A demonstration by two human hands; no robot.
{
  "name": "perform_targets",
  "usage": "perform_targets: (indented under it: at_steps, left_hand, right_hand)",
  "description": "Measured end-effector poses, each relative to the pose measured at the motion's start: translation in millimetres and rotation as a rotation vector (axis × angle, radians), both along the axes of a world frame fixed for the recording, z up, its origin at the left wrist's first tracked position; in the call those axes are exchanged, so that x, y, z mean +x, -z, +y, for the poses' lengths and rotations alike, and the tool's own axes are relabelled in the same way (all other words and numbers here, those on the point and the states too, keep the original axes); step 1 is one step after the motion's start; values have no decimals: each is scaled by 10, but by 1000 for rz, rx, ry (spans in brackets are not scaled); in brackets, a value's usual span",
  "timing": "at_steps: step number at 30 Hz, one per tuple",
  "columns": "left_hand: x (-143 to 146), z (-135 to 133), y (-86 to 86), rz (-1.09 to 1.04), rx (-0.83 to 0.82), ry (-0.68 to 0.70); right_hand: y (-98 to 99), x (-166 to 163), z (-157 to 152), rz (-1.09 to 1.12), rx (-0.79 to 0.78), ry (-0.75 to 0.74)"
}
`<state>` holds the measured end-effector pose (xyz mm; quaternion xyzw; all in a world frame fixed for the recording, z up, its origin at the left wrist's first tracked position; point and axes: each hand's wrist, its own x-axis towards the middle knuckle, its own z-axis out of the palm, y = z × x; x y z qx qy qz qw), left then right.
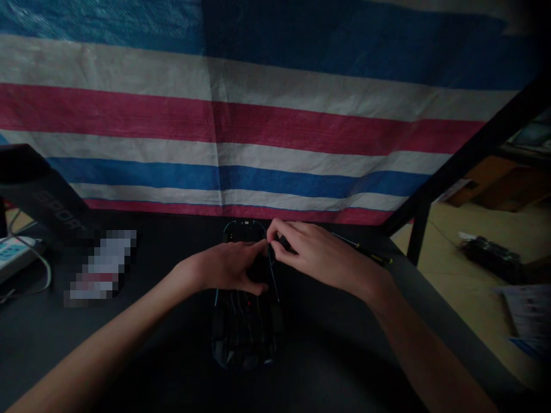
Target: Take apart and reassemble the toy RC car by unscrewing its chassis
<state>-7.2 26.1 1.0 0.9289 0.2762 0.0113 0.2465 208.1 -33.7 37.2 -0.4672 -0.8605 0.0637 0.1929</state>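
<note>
The left hand (226, 267), thumb and fingers apart, is over the dark toy car (247, 330) at six o'clock; a light press should steady it. At the car's one o'clock, the right hand (312, 246) curls; too dim to tell if it pinches anything.

Striped sheet (275, 123) barring the back, gap between car (245, 327) and right forearm (424, 344)

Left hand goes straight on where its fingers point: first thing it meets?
Likely the right hand, just beyond the left fingers; depth is unclear, they may already touch.
</note>
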Motion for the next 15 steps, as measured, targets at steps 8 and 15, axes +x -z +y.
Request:
perform_targets:
  at_steps: [8,15]
  left_hand:
    - [-22,-22,-38,9,29,7]
    - [-21,-31,-37,15,29,-8]
  right_hand:
    - [20,-48,-23,50,-34,-37]
    - [20,-58,-34,-15,14,64]
